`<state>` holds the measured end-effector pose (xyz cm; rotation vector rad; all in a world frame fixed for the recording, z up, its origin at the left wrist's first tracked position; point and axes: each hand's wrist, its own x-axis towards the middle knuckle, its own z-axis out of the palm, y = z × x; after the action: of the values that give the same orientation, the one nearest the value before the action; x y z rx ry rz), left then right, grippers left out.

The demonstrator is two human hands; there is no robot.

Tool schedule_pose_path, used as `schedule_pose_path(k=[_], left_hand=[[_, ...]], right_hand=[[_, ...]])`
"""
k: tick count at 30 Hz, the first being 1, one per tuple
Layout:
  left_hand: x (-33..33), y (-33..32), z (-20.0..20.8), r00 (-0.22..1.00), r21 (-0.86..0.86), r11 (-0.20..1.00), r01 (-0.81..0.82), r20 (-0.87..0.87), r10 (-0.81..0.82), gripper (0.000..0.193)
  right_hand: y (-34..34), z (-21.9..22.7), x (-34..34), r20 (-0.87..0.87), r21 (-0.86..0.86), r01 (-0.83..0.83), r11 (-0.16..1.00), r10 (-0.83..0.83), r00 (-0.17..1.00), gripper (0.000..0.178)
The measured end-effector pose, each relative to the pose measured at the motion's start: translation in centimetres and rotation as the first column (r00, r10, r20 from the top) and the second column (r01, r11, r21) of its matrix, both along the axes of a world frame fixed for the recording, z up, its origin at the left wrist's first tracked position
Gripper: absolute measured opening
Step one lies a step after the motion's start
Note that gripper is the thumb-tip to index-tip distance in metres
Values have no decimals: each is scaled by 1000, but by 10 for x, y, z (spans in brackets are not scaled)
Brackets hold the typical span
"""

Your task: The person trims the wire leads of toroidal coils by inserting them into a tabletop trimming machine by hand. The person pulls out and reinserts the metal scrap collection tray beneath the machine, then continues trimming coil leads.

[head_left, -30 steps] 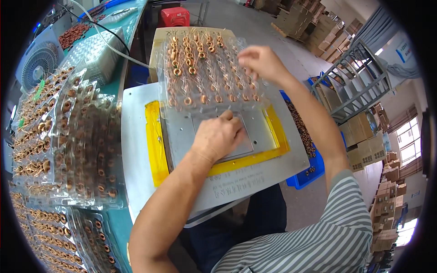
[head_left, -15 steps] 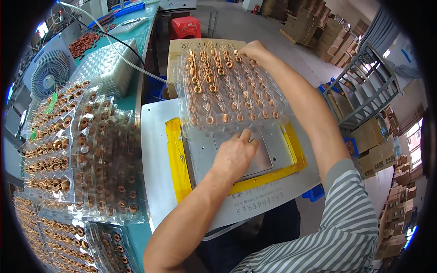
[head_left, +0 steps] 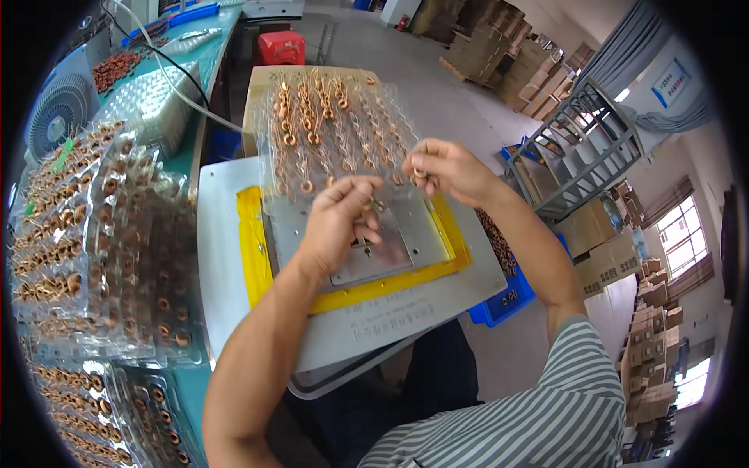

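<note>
Copper-wound ring coils [head_left: 300, 140] now fill only the clear blister tray's [head_left: 335, 132] far rows. Right hand [head_left: 449, 168], brought in from the tray's edge, pinches what looks like one coil; left hand [head_left: 339, 222], lifted off the grey metal plate [head_left: 421, 234], pinches another.

A single wide fisheye view from a camera worn on the person's head, looking steeply down and forward over their own forearms, which rise from the lower edge. It sits close above the grey metal work plate edged with yellow tape [head_left: 355, 292], centred in frame. The teal workbench stacked with clear blister trays of copper coils [head_left: 101, 242] curves along the left rim; the concrete floor [head_left: 437, 86] bends away top right.
</note>
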<state>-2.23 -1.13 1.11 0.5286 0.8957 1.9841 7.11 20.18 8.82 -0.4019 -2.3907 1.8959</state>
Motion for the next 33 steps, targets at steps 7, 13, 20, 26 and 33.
schedule_pose_path(k=[7, 13, 20, 26, 33], left_hand=[[-10, 1, -7, 893, -69, 979, -193, -425, 146, 23], [-9, 2, -20, 283, 39, 925, -379, -946, 156, 18], [-14, 0, -26, 145, -16, 953, -302, -989, 29, 13], [-17, 1, -25, 137, -74, 933, -352, -990, -27, 14], [-21, -6, -12, 189, 33, 851, -524, -970, 154, 16]], right_hand=[[-45, -11, 39, 244, 203, -84, 976, 33, 969, 21], [-51, -16, 14, 346, 159, -93, 983, 32, 938, 24], [-52, -32, 9, 300, -71, -8, 997, 29, 953, 26], [-52, -40, 15, 56, 351, -141, 926, 130, 990, 21], [-56, -48, 4, 25, 327, -92, 941, 89, 996, 20]])
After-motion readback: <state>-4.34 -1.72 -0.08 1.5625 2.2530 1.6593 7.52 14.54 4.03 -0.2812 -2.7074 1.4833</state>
